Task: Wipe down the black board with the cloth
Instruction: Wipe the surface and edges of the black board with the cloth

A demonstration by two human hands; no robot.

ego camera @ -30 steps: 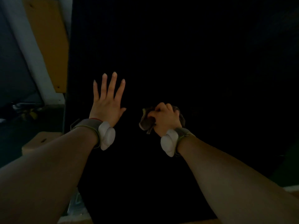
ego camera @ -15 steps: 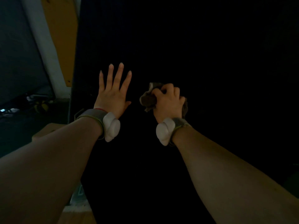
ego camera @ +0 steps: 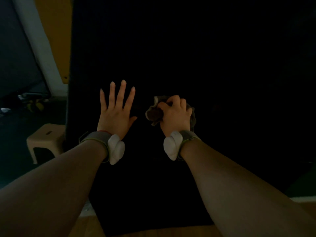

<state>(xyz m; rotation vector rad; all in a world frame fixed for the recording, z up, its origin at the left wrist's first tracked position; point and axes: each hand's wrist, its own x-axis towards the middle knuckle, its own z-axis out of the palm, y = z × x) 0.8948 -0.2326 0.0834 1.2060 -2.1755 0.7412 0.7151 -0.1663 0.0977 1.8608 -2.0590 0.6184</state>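
Observation:
A large black board [ego camera: 205,65] stands upright and fills most of the view. My left hand [ego camera: 115,112] lies flat against it with straight, spread fingers. To its right, my right hand [ego camera: 175,115] grips a crumpled grey-brown cloth [ego camera: 153,113] and holds it against the board. The cloth bulges out to the left of my fingers and a strip shows past the right side of my hand. Both wrists carry bands with white pods.
A beige plastic stool [ego camera: 46,141] stands on the dark floor left of the board. Behind it run a white post [ego camera: 34,43] and a yellow panel [ego camera: 58,36]. Small clutter [ego camera: 34,105] lies far left. A wooden surface [ego camera: 85,226] shows at the bottom.
My right hand with the cloth rose up the board, then came back down a little. My left hand kept flat on the board throughout.

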